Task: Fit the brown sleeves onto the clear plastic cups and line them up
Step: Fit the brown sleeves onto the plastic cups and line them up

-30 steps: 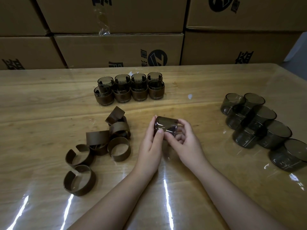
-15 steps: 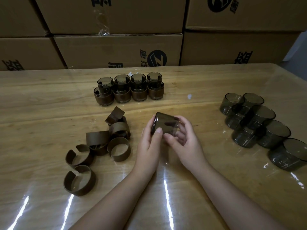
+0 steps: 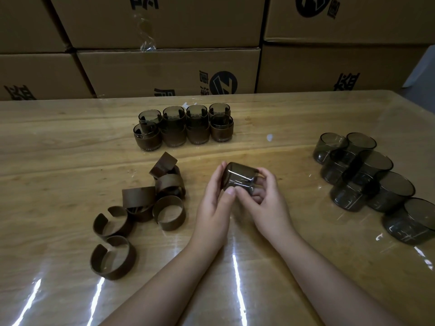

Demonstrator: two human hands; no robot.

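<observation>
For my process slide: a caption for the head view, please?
Both hands, left hand and right hand, hold a cup between loose brown sleeves and bare cups.

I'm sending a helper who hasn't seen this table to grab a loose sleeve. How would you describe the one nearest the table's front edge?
On the wooden table, look left of the left hand at the scatter of brown sleeves. The nearest sleeve lies alone at the front of that scatter, an open ring with its gap facing away, touching nothing.
</observation>
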